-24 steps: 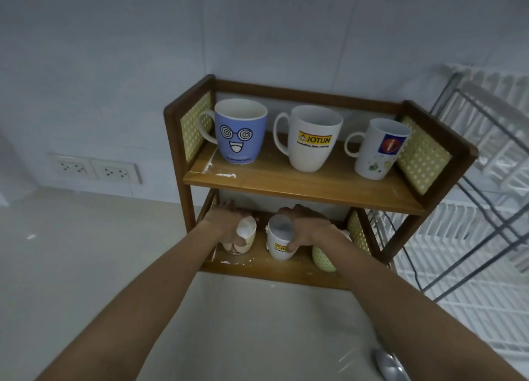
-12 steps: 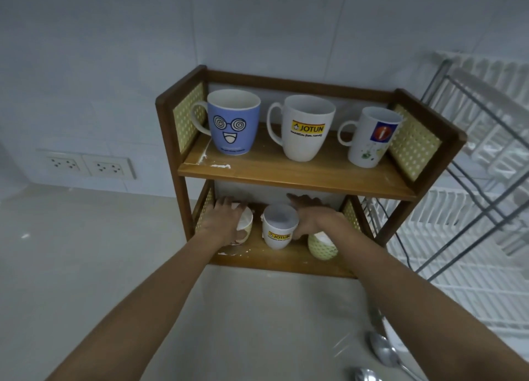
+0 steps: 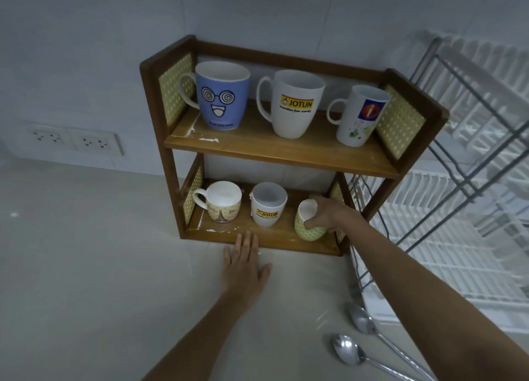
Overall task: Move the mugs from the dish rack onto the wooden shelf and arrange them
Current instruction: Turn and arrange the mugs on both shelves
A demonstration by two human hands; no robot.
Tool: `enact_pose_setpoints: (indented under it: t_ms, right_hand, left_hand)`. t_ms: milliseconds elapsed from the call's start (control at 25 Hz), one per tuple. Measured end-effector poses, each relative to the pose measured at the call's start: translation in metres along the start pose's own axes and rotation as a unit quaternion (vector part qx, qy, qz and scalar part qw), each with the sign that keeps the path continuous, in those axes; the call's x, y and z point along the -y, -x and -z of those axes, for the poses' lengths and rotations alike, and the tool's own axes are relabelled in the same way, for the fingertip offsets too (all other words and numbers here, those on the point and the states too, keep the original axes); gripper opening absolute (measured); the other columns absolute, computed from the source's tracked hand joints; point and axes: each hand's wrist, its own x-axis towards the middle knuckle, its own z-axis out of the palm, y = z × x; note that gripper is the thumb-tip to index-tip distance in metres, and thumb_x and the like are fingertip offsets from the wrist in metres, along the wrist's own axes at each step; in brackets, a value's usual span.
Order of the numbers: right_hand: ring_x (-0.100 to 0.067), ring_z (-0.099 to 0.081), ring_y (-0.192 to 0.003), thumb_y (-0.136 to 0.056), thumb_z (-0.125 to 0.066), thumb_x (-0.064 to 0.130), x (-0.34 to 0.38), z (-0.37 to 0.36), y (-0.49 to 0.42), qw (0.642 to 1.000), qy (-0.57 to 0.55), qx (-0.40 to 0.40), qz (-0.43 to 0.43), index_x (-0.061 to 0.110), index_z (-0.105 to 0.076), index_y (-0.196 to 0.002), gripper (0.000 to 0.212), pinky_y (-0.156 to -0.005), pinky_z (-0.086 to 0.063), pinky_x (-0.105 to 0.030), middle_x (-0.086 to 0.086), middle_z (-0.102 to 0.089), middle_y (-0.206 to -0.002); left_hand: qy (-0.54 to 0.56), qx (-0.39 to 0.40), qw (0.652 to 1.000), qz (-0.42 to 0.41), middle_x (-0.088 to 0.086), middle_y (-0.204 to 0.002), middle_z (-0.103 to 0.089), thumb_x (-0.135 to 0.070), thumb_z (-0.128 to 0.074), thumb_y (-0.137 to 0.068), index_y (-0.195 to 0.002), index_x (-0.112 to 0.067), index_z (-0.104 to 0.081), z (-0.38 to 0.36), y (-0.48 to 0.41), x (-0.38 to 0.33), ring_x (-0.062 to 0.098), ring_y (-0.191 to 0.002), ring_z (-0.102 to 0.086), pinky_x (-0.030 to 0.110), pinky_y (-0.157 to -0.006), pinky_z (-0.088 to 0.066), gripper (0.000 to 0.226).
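The two-tier wooden shelf [image 3: 274, 151] stands on the counter against the wall. Its top tier carries a blue cartoon-face mug [image 3: 221, 95], a large white Jotun mug [image 3: 292, 104] and a white mug with a red-and-blue emblem [image 3: 359, 115]. On the bottom tier stand a cream Eiffel-tower mug [image 3: 221, 201], a small white Jotun mug [image 3: 267, 208] and a yellow-green dotted mug [image 3: 306, 226], tilted leftward. My right hand [image 3: 329, 214] grips that dotted mug from its right side. My left hand [image 3: 243, 260] lies flat and open on the counter, fingertips at the shelf's front edge.
A white wire dish rack [image 3: 458, 208] stands right beside the shelf on the right. Two metal spoons [image 3: 357, 340] lie on the counter at the lower right. Wall sockets [image 3: 73, 140] sit to the left of the shelf.
My left hand let go of the Eiffel-tower mug and drew back onto the counter. My right hand moved from the small Jotun mug to the dotted mug and grips it.
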Motion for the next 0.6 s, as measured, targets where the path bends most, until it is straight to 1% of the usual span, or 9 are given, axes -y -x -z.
enact_pose_setpoints:
  t_ms: [80,160,200,280,360,400,480,560,600]
  right_hand:
    - [-0.034,-0.049,-0.123,-0.071,-0.075,0.013,0.0,0.007,-0.002,0.997,0.07,0.027,0.029,0.028,-0.027,-0.146,0.091,-0.086,-0.056,-0.04,-0.014,-0.036,-0.147]
    - [-0.033,-0.043,-0.127,-0.072,-0.07,0.006,0.001,0.009,-0.006,0.993,0.098,0.035,0.063,0.03,-0.032,-0.143,0.083,-0.092,-0.05,-0.038,-0.012,-0.035,-0.146]
    - [-0.032,-0.042,-0.127,-0.076,-0.066,0.011,0.002,0.008,-0.009,0.994,0.076,0.029,0.071,0.029,-0.035,-0.14,0.074,-0.094,-0.047,-0.037,-0.012,-0.037,-0.145]
    - [-0.033,-0.042,-0.128,-0.084,-0.061,0.034,0.006,0.003,-0.012,0.998,0.044,-0.006,0.05,0.024,-0.036,-0.139,0.062,-0.096,-0.044,-0.038,-0.014,-0.041,-0.145]
    - [-0.034,-0.048,-0.126,-0.083,-0.058,0.055,0.007,-0.004,-0.014,0.997,0.073,-0.038,-0.001,0.016,-0.031,-0.144,0.077,-0.097,-0.047,-0.042,-0.015,-0.046,-0.143]
    - [-0.033,-0.053,-0.121,-0.081,-0.061,0.057,0.007,-0.005,-0.015,0.995,0.088,-0.045,-0.015,0.014,-0.033,-0.144,0.081,-0.094,-0.051,-0.042,-0.014,-0.05,-0.139]
    - [-0.031,-0.057,-0.115,-0.08,-0.067,0.049,0.006,-0.004,-0.017,0.995,0.079,-0.054,0.003,0.013,-0.042,-0.138,0.073,-0.088,-0.053,-0.038,-0.012,-0.054,-0.134]
    - [-0.031,-0.053,-0.12,-0.082,-0.069,0.038,0.003,-0.001,-0.021,0.995,0.08,-0.049,0.042,0.016,-0.045,-0.136,0.063,-0.087,-0.048,-0.034,-0.012,-0.052,-0.137]
    - [-0.031,-0.049,-0.125,-0.084,-0.068,0.035,0.002,0.0,-0.023,0.993,0.093,-0.05,0.058,0.017,-0.043,-0.139,0.063,-0.091,-0.045,-0.034,-0.011,-0.049,-0.141]
  left_hand:
    - [-0.009,-0.006,1.0,0.002,0.007,-0.162,0.004,-0.059,-0.021,-0.094,-0.152,-0.016,0.004,-0.004,0.002,0.002,0.025,-0.147,0.007,0.047,-0.117,0.002,0.077]
    - [-0.01,-0.017,1.0,0.001,0.006,-0.162,0.004,-0.059,-0.018,-0.093,-0.152,-0.017,0.005,-0.008,0.004,0.004,0.024,-0.147,0.007,0.047,-0.116,0.003,0.076]
    - [-0.01,-0.022,1.0,0.001,0.006,-0.162,0.004,-0.059,-0.017,-0.092,-0.152,-0.018,0.005,-0.008,0.005,0.005,0.024,-0.147,0.007,0.047,-0.116,0.004,0.076]
    - [-0.008,-0.025,1.0,0.005,0.006,-0.162,0.003,-0.059,-0.017,-0.092,-0.152,-0.018,0.005,-0.008,0.004,0.004,0.024,-0.147,0.006,0.047,-0.115,0.006,0.075]
    - [-0.007,-0.022,1.0,0.006,0.006,-0.162,0.003,-0.058,-0.017,-0.093,-0.152,-0.018,0.004,-0.008,0.004,0.004,0.024,-0.147,0.006,0.046,-0.115,0.006,0.074]
    - [-0.004,-0.021,1.0,0.006,0.006,-0.162,0.003,-0.057,-0.018,-0.093,-0.152,-0.018,0.004,-0.008,0.005,0.003,0.024,-0.147,0.007,0.046,-0.115,0.006,0.074]
    - [0.0,-0.023,1.0,0.007,0.005,-0.162,0.003,-0.056,-0.019,-0.094,-0.152,-0.018,0.003,-0.008,0.005,0.004,0.024,-0.147,0.007,0.047,-0.116,0.005,0.073]
    - [0.006,-0.023,1.0,0.005,0.005,-0.162,0.003,-0.056,-0.019,-0.094,-0.153,-0.018,0.003,-0.008,0.005,0.003,0.023,-0.147,0.008,0.047,-0.116,0.004,0.073]
    - [0.007,-0.025,1.0,0.004,0.005,-0.162,0.003,-0.056,-0.019,-0.094,-0.152,-0.018,0.004,-0.009,0.005,0.003,0.023,-0.147,0.008,0.047,-0.116,0.004,0.072]
